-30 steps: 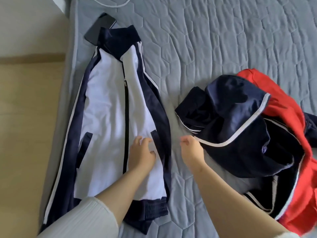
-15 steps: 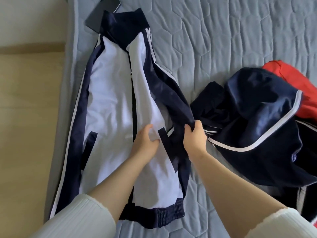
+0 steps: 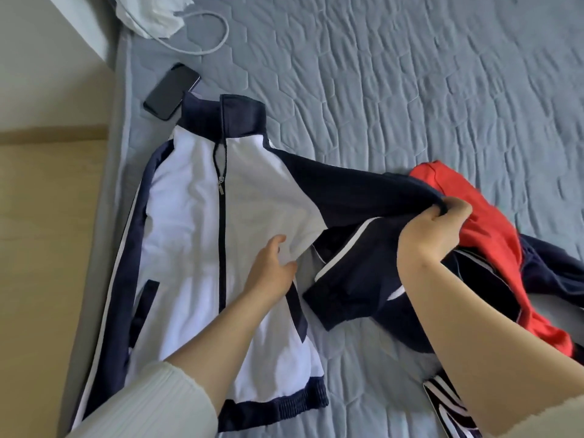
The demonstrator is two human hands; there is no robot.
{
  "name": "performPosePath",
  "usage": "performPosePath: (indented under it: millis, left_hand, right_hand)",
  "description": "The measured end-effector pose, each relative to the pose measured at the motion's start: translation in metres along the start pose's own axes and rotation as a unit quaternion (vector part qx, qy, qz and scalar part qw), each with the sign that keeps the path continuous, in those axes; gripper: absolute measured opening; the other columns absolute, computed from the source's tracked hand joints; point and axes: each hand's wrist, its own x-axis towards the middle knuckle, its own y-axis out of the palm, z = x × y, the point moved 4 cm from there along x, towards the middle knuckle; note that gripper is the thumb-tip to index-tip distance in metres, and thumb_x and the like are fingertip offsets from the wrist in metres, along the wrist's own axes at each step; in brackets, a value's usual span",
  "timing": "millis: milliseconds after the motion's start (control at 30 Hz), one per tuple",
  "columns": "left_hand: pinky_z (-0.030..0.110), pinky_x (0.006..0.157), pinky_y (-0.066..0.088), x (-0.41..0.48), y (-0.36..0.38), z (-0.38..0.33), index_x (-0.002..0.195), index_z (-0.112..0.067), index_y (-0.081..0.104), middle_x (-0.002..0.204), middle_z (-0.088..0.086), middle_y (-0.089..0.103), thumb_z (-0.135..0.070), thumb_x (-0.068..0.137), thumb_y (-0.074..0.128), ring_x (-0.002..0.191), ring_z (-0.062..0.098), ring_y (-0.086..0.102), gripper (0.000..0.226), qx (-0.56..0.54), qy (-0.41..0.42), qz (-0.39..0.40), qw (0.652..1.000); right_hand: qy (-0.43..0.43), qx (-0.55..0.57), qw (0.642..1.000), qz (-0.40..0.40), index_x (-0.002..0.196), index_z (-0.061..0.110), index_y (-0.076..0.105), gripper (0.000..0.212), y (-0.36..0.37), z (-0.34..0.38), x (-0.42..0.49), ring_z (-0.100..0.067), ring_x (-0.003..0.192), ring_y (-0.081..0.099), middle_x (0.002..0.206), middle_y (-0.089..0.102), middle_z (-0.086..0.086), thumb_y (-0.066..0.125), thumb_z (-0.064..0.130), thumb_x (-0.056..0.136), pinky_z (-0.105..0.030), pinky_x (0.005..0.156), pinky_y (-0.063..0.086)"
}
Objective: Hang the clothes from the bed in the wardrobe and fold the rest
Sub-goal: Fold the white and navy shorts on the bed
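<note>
Nearest, the left hand (image 3: 271, 270) rests with loose, half-spread fingers on the white front panel of the track jacket (image 3: 221, 248), just right of the zip and beside the navy pocket trim, pinning the body flat against the quilted bed cover (image 3: 410, 90). The jacket's long axis runs away from the person, hem at the left forearm and collar at the far end.

To the right and a little farther out, the right hand (image 3: 433, 230) grips the navy right sleeve (image 3: 363, 188) near its cuff end, fingers curled round the cloth and lifting it clear of the bed. The sleeve stretches from the shoulder seam out to the right, crossing almost square to the body's axis. So the sleeve is the right hand's to fold, and I judge the coming move to be a swing leftward over the white front, toward the left hand.

Under and beyond the right hand lies the pile still to sort: navy shorts with white piping (image 3: 357, 279), then a red garment (image 3: 493, 241).

Far beyond the left hand, a dark phone (image 3: 170, 90) touches the collar, and past it lie a white cable (image 3: 202, 36) and a white cloth (image 3: 151, 14).
</note>
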Motion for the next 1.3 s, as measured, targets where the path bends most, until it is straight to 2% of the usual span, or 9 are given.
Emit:
performPosePath:
  millis: [100, 167, 300, 533, 667, 800, 900, 1033, 1300]
  left_hand:
    - [0.024, 0.090, 0.035, -0.002, 0.004, 0.006, 0.142, -0.027, 0.029, 0.144, 0.003, 0.036, -0.020, 0.093, 0.051, 0.127, 0.020, 0.042, 0.054, 0.005, -0.007, 0.007, 1.000]
    - [0.024, 0.087, 0.035, -0.006, 0.006, 0.016, 0.141, -0.027, 0.030, 0.143, 0.003, 0.036, -0.020, 0.093, 0.051, 0.120, 0.019, 0.045, 0.054, 0.022, -0.010, 0.010, 1.000]
    - [0.026, 0.087, 0.040, -0.019, 0.009, 0.049, 0.138, -0.024, 0.036, 0.138, 0.005, 0.041, -0.018, 0.093, 0.050, 0.117, 0.021, 0.049, 0.048, 0.114, -0.017, 0.026, 0.993]
    - [0.020, 0.084, 0.035, -0.064, 0.021, 0.125, 0.136, -0.027, 0.038, 0.142, -0.003, 0.033, -0.019, 0.093, 0.050, 0.121, 0.015, 0.044, 0.046, 0.224, -0.029, 0.112, 0.968]
    - [0.025, 0.097, 0.036, -0.085, 0.025, 0.149, 0.140, -0.024, 0.033, 0.144, -0.007, 0.027, -0.024, 0.090, 0.053, 0.130, 0.012, 0.033, 0.053, 0.291, 0.033, 0.143, 0.945]
    - [0.027, 0.097, 0.038, -0.100, 0.021, 0.162, 0.140, -0.027, 0.031, 0.146, -0.011, 0.026, -0.023, 0.090, 0.050, 0.129, 0.013, 0.036, 0.054, 0.295, 0.022, 0.156, 0.943]
    - [0.031, 0.098, 0.040, -0.109, 0.014, 0.167, 0.142, -0.028, 0.028, 0.146, -0.010, 0.026, -0.021, 0.091, 0.048, 0.129, 0.014, 0.035, 0.055, 0.289, 0.004, 0.161, 0.944]
    - [0.030, 0.095, 0.041, -0.117, -0.008, 0.177, 0.141, -0.028, 0.030, 0.144, -0.010, 0.030, -0.019, 0.093, 0.046, 0.124, 0.015, 0.040, 0.051, 0.258, -0.021, 0.131, 0.957]
    - [0.030, 0.088, 0.042, -0.129, -0.091, 0.214, 0.136, -0.018, 0.038, 0.136, 0.000, 0.040, -0.017, 0.092, 0.048, 0.121, 0.020, 0.042, 0.046, 0.292, -0.079, -0.055, 0.952]
  right_hand:
    - [-0.007, -0.069, 0.995, 0.076, 0.139, 0.020, 0.035, 0.049, 0.009, -0.006, -0.005, -0.008, 0.116, 0.044, 0.140, 0.044, 0.000, 0.039, 0.007, 0.092, -0.015, 0.091, 0.030]
    - [-0.063, -0.194, 0.973, 0.104, 0.144, 0.022, 0.028, 0.062, 0.011, -0.013, -0.020, -0.014, 0.135, 0.032, 0.153, 0.026, 0.002, 0.045, 0.005, 0.088, -0.033, 0.106, 0.024]
    - [-0.200, -0.248, 0.940, 0.126, 0.121, 0.015, 0.054, 0.040, 0.008, -0.041, -0.072, -0.026, 0.117, 0.042, 0.131, 0.047, -0.006, 0.050, 0.002, 0.084, -0.033, 0.094, 0.028]
    - [0.093, -0.386, 0.756, 0.519, 0.123, 0.022, 0.042, 0.045, 0.008, -0.169, -0.146, -0.024, 0.109, 0.051, 0.117, 0.051, 0.001, 0.059, 0.031, 0.083, -0.042, 0.098, 0.042]
    - [0.120, -0.359, 0.770, 0.514, 0.072, 0.020, 0.045, 0.018, 0.004, -0.192, -0.159, -0.009, 0.063, 0.047, 0.069, 0.049, 0.006, 0.058, 0.022, 0.083, -0.022, 0.060, 0.042]
    - [0.195, -0.351, 0.814, 0.420, 0.066, 0.014, 0.047, 0.023, -0.027, -0.205, -0.157, -0.014, 0.054, 0.042, 0.060, 0.045, 0.001, 0.055, 0.018, 0.087, -0.025, 0.047, 0.032]
    - [0.202, -0.377, 0.823, 0.373, 0.082, 0.010, 0.058, 0.010, -0.051, -0.207, -0.160, -0.020, 0.066, 0.052, 0.073, 0.056, -0.005, 0.052, 0.015, 0.089, -0.027, 0.059, 0.040]
    - [0.113, -0.469, 0.803, 0.351, 0.133, 0.019, 0.039, 0.046, -0.042, -0.184, -0.180, -0.029, 0.122, 0.038, 0.137, 0.039, -0.009, 0.044, 0.011, 0.088, -0.038, 0.100, 0.032]
    - [0.016, -0.403, 0.820, 0.406, 0.129, 0.018, 0.043, 0.041, 0.020, -0.142, -0.258, -0.024, 0.123, 0.039, 0.140, 0.036, -0.005, 0.047, 0.013, 0.088, -0.039, 0.102, 0.037]
